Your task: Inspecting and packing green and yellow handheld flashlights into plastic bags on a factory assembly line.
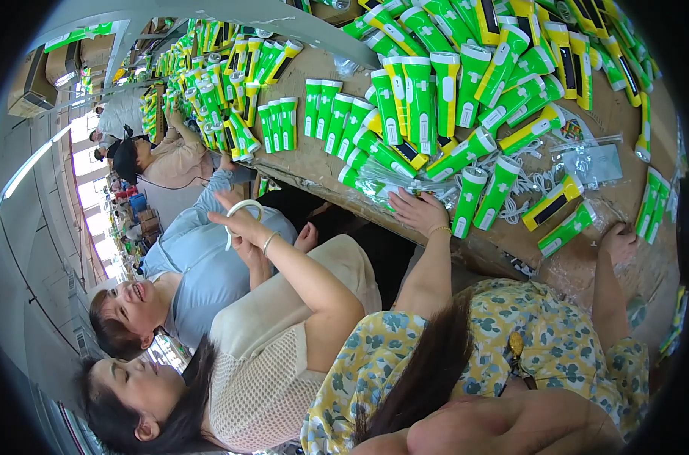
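Note:
My left hand [419, 212] lies palm down at the table's near edge, fingers spread over clear plastic bags [375, 180]. Just right of it, two green flashlights [469, 201] with white ends lean side by side. White cables [520, 182] lie coiled behind them. My right hand [619, 241] rests farther right, its fingers curled beside a crumpled clear plastic bag [607, 212]; what they hold is hidden. Between my hands are a yellow flashlight [553, 203] with a dark panel and a green flashlight [568, 230]. A clear bag [593, 165] with a pale card lies behind them.
A large pile of green and yellow flashlights [503, 68] covers the far part of the cardboard-topped table [284, 168]. Several more stand in pairs on the left. Two people sit close on my left; a person's hand [242, 220] there holds a white ring-shaped thing [238, 214]. A metal post [306, 34] crosses the far left.

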Demonstrator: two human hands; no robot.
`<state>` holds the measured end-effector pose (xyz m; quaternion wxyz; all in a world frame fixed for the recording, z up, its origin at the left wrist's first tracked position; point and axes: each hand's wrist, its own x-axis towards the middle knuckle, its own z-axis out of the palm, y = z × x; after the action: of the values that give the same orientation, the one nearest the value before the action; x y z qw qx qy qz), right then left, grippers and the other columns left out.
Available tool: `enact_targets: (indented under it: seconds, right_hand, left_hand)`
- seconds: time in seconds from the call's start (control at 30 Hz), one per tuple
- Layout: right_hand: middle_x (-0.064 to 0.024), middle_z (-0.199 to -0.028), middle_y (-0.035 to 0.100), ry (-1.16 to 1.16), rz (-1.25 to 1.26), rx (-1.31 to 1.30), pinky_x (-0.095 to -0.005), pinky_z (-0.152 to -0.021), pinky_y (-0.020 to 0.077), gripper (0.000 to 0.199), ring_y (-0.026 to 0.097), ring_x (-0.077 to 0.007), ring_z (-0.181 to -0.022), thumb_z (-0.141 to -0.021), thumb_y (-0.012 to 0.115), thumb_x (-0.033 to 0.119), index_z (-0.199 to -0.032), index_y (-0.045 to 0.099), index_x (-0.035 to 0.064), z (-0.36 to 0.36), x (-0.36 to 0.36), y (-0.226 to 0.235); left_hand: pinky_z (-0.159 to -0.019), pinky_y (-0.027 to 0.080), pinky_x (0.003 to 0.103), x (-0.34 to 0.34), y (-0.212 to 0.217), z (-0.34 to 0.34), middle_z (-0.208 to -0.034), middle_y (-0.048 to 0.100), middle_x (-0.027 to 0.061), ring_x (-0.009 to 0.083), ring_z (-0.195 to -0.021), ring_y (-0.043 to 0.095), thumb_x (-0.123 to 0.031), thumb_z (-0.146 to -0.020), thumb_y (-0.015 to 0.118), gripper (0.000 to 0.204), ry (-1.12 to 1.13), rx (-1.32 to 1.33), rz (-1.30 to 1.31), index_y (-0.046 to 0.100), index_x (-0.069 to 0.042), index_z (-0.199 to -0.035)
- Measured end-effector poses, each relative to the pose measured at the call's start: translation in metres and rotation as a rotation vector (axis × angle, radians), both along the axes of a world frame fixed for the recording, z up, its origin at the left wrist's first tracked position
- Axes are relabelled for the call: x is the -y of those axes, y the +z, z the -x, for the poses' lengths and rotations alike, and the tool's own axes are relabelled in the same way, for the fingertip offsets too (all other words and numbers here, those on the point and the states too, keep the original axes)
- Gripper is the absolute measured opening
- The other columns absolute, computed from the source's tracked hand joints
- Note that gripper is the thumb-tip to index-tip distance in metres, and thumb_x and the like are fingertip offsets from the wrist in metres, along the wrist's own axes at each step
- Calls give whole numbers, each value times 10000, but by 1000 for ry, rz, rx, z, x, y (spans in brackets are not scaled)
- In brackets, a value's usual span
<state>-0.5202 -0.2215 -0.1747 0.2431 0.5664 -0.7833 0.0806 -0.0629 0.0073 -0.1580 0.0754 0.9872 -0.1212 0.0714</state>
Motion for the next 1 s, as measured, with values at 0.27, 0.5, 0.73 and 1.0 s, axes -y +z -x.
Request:
enact_targets:
  seconds: [0.27, 0.5, 0.73, 1.0]
  right_hand:
    - [-129, -1146, 551, 25, -5, 59, -474, -892, 388, 431, 500, -329, -1080, -795, 540, 434, -1108, 598, 144, -1, 1, -2]
    - [-165, -1069, 579, 17, -4, 27, -489, -837, 415, 423, 536, -352, -988, -789, 547, 427, -1078, 614, 125, 2, 2, 1]
    - [-168, -1053, 590, 38, -3, 15, -494, -819, 424, 410, 551, -352, -967, -783, 561, 412, -1060, 619, 116, 2, 3, 1]
    - [-151, -1100, 588, 17, 2, -11, -488, -831, 426, 398, 550, -344, -998, -780, 567, 408, -1055, 623, 126, -2, 1, 4]
  left_hand:
    - [-1063, 191, 505, 2, 4, -2, -1472, 185, 187, 345, -1364, 175, -269, -893, 410, 562, -3, 5, -20, 258, -17, -1372]
    - [-1062, 199, 506, 2, -1, -1, -1473, 183, 187, 348, -1364, 175, -284, -910, 372, 552, -10, 8, -30, 253, -11, -1375]
    - [-1068, 189, 533, -1, -4, -2, -1472, 183, 197, 370, -1360, 174, -289, -902, 391, 555, -17, 16, 29, 269, -17, -1370]
    - [-1060, 203, 541, 0, -2, -2, -1464, 197, 202, 380, -1351, 192, -295, -904, 386, 552, -21, 29, 33, 274, -14, -1366]
